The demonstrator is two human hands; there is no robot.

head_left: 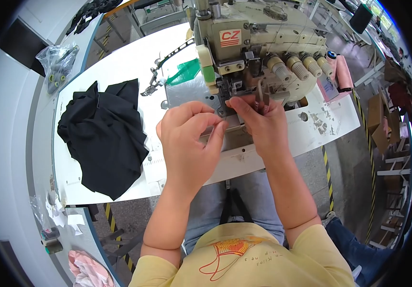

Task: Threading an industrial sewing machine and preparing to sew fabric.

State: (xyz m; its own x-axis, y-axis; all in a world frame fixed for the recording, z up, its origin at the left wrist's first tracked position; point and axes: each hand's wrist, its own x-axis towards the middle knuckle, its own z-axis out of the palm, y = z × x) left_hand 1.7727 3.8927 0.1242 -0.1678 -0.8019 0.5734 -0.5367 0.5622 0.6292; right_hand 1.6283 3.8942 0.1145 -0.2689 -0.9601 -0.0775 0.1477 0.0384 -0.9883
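An overlock sewing machine [244, 52] stands on the white table, its needle area just beyond my hands. My left hand [189, 143] is raised in front of it, thumb and index fingertip pressed together. Whatever that pinch holds, perhaps a thread, is too fine to make out. Close to the needle area, my right hand [266, 122] has its thumb and index finger together at the tips. Small metal thread snips [262, 93] stick up out of its curled fingers. Black fabric [105, 138] lies crumpled on the table to the left, apart from both hands.
Several tension dials [278, 68] line the machine's front. Pink thread cones [343, 74] stand at the table's right end. A green piece [184, 71] lies left of the needle area. On the left-hand side table are a plastic bag [57, 64] and pink cloth [89, 270].
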